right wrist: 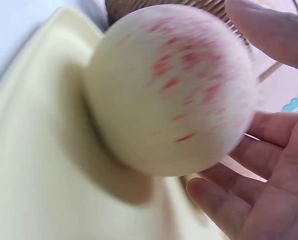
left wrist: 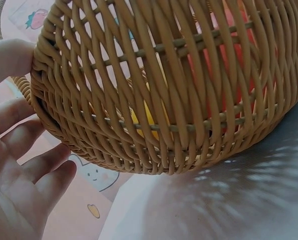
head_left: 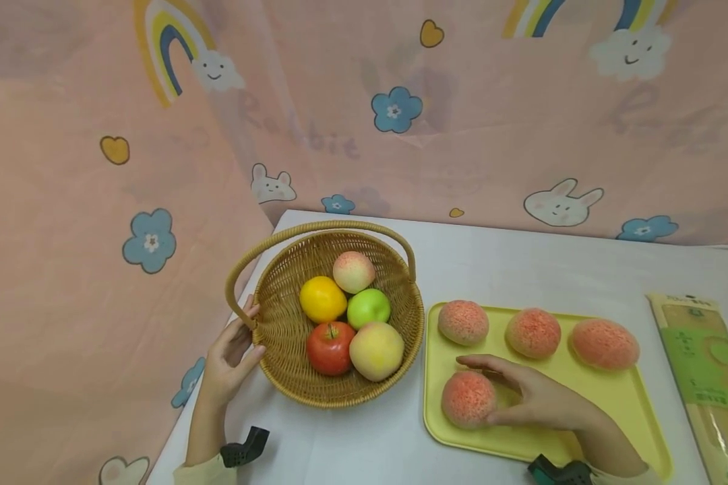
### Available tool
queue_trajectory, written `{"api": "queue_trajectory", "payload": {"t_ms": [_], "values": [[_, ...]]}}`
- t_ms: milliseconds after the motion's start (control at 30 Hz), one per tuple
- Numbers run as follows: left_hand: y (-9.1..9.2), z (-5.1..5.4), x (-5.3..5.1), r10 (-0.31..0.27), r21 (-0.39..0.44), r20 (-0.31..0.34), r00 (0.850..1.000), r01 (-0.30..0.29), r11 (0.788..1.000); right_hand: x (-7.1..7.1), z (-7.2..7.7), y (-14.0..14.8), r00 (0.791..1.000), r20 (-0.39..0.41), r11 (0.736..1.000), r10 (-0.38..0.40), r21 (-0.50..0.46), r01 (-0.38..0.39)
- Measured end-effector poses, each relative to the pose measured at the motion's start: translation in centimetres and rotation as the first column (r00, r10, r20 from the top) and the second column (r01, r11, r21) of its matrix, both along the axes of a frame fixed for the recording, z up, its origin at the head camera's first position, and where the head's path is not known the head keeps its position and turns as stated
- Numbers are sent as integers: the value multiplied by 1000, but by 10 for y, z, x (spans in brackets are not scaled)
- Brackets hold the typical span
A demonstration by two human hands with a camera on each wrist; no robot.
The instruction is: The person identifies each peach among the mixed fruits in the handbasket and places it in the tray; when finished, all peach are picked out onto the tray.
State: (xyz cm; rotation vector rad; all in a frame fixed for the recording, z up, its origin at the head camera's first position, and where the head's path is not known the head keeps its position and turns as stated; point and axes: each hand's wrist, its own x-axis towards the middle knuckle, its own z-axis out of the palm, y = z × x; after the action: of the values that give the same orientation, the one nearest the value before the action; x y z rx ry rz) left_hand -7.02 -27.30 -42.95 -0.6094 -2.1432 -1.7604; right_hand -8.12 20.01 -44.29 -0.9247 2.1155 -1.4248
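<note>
1. The step in hand appears to be taking hold of the near-left pink, speckled, rounded peach-like fruit, which lies on a shallow yellow rectangular tray at the right of the white tabletop.
2. The right hand is spread wide around that fruit, its fingers curving past the far side; no firm grip shows.
3. The left hand, fingers relaxed, touches the left rim of a round tan wicker basket, by the foot of its arched handle.
4. The next move probably calls for the right thumb and fingers to close evenly on the curved skin.
5. The fruit looks grainy pink from above, but pale and smoother with red flecks from the right wrist.
6. Three similar pink fruits line the tray's far side.
7. Inside the loosely woven basket sit a glossy red apple, a smooth green apple, a yellow round fruit and two matt pale peaches.
</note>
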Motion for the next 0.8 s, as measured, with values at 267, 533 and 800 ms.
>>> {"api": "queue_trajectory", "payload": {"t_ms": [267, 533, 800], "values": [[-2, 0, 0, 13, 4, 7, 1000, -13, 1000, -5, 36, -7, 996, -22, 993, -91, -76, 89], [0, 2, 1, 10, -20, 46, 999, -9, 1000, -21, 67, -34, 998, -56, 979, -32, -203, 20], [1, 0, -1, 6, -5, 41, 999, -6, 1000, -42, 100, -84, 1000, 22, 984, -17, -178, 20]]}}
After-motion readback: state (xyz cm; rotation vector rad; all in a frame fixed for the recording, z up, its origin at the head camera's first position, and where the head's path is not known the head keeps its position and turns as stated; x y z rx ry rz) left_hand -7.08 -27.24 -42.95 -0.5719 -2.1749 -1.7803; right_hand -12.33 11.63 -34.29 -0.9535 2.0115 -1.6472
